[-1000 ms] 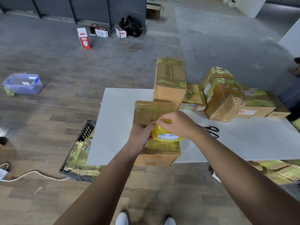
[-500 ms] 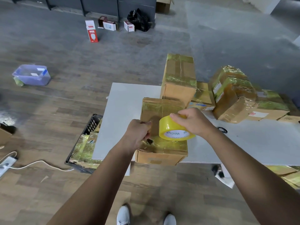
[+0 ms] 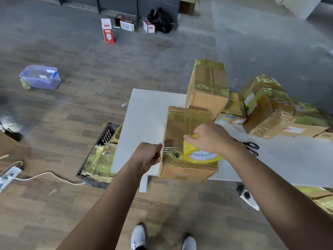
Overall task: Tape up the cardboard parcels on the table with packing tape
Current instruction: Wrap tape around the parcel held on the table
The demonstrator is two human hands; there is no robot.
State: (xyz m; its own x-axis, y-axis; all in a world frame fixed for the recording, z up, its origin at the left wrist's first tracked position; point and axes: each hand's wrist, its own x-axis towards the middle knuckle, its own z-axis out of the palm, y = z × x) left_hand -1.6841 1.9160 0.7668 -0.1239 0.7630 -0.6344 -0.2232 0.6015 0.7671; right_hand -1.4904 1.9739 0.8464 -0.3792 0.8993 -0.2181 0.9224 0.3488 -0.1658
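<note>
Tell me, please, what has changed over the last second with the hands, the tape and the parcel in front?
The left hand, pinching the tape's end, has drawn leftward away from the tape roll, pulling a clear strip of tape out over the parcel. The right hand still grips the roll on the parcel's top. The parcel and the scissors lie where they were.

Head-worn view, forward and down

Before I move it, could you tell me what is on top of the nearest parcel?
The yellow tape roll, gripped by the right hand; the parcel top beneath them is hidden.
</note>
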